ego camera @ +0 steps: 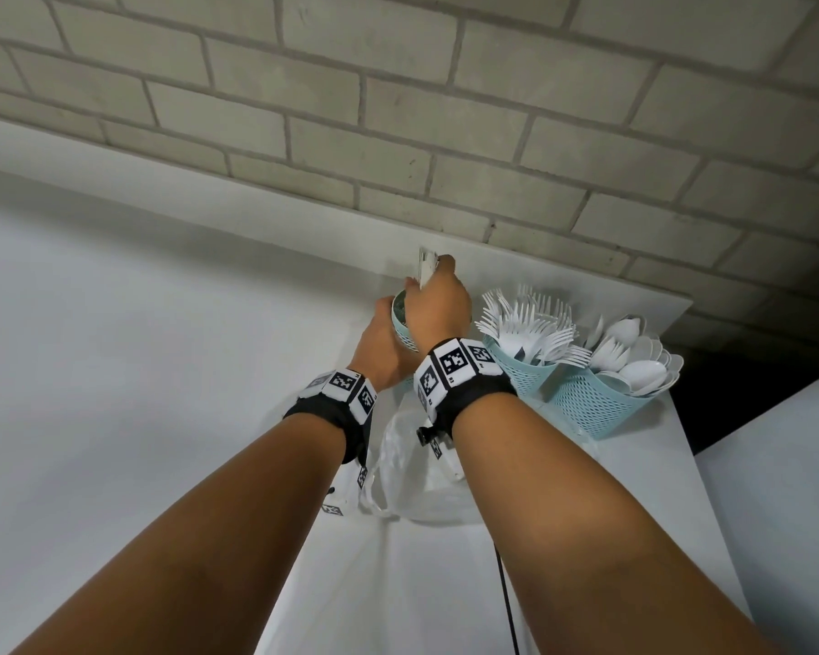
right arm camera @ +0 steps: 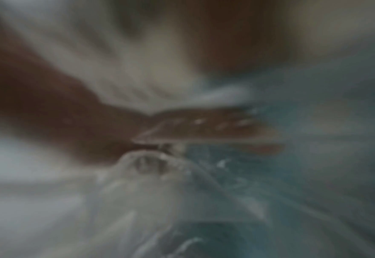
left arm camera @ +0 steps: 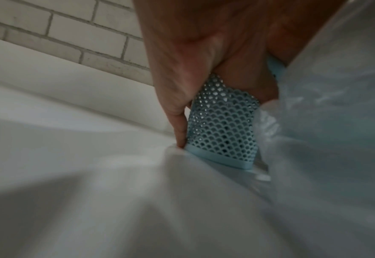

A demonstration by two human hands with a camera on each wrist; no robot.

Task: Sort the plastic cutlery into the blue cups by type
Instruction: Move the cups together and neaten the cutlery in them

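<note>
White plastic knives [ego camera: 425,271] are bunched in the right hand [ego camera: 438,309], above a holey blue cup [left arm camera: 223,129]. Her left hand [ego camera: 383,345] wraps that cup. Just right: fork cup [ego camera: 523,366], spoon cup [ego camera: 601,404], then the table edge [ego camera: 682,314].

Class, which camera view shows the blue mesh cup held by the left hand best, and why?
The left wrist view: the perforated blue plastic cup fills the centre, sharp, with the left hand gripping its wall. The head view shows only a sliver of it behind both hands. The right wrist view is too blurred to tell.
</note>
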